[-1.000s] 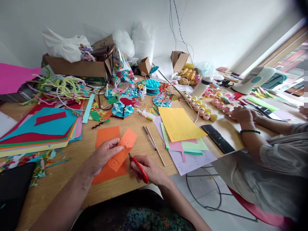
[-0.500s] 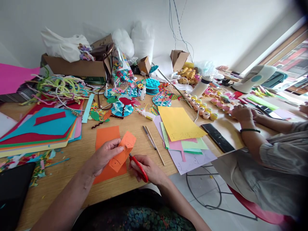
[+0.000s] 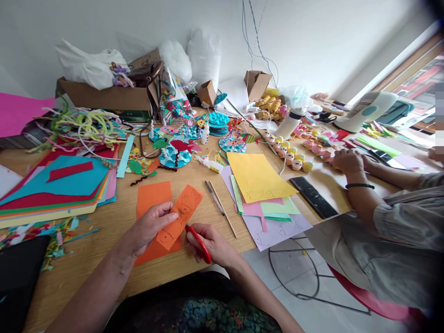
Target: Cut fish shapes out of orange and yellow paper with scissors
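Observation:
My left hand (image 3: 157,224) is closed on an orange paper strip (image 3: 185,206) with fish outlines drawn on it in dark lines, thumb on top. The strip is tilted, its upper end pointing right. In my right hand (image 3: 210,243) is a pair of red-handled scissors (image 3: 201,245), its dark blades close to the strip's lower right edge; most of the blades is hidden. Under the strip, an orange sheet (image 3: 152,192) lies on the wooden table (image 3: 114,245). To the right of it rest a pen (image 3: 214,198) and a thin wooden stick (image 3: 225,215).
Stacked coloured paper (image 3: 79,178) and paper scraps (image 3: 62,236) lie left. At right are a yellow sheet (image 3: 260,175) over other sheets, a black phone (image 3: 314,198) and another person's hands (image 3: 350,164). Blue paper crafts (image 3: 175,157) and a glue bottle (image 3: 205,134) stand farther back.
The orange strip's upper end looks folded or foreshortened earlier; now it lies flatter and reaches farther up and right, showing more of the drawing. The scissors have barely moved.

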`<action>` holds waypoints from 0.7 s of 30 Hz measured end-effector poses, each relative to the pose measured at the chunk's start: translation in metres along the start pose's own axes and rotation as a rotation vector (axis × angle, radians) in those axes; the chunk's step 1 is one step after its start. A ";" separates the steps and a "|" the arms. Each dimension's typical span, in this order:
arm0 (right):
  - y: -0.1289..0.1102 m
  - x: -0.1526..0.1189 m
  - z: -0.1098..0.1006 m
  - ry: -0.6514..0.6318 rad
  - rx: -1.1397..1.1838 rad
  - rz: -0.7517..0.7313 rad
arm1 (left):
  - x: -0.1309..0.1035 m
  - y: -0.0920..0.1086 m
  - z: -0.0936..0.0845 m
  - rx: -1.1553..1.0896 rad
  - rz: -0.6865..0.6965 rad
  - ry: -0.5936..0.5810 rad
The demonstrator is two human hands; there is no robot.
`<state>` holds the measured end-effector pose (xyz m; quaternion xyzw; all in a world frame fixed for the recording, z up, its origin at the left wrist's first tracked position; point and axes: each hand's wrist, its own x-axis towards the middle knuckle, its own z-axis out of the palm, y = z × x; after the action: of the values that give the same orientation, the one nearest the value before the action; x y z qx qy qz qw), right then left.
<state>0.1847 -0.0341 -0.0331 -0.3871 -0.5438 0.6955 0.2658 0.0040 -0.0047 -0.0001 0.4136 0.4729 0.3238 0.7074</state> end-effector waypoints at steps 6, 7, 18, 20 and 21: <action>0.000 0.000 -0.001 -0.003 -0.012 -0.008 | 0.000 0.000 0.001 -0.031 -0.006 -0.020; 0.000 0.000 -0.001 -0.002 -0.016 -0.017 | 0.000 0.000 0.001 -0.031 -0.004 -0.017; -0.001 -0.001 -0.001 0.010 -0.004 -0.025 | 0.001 -0.005 0.001 -0.031 -0.025 -0.064; 0.001 -0.001 -0.001 0.009 0.005 -0.025 | 0.000 -0.005 0.002 -0.041 -0.038 -0.072; 0.002 -0.001 -0.002 0.008 0.004 -0.026 | 0.000 -0.005 0.002 -0.042 -0.041 -0.072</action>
<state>0.1866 -0.0344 -0.0354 -0.3824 -0.5463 0.6915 0.2778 0.0060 -0.0070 -0.0041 0.4003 0.4485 0.3038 0.7392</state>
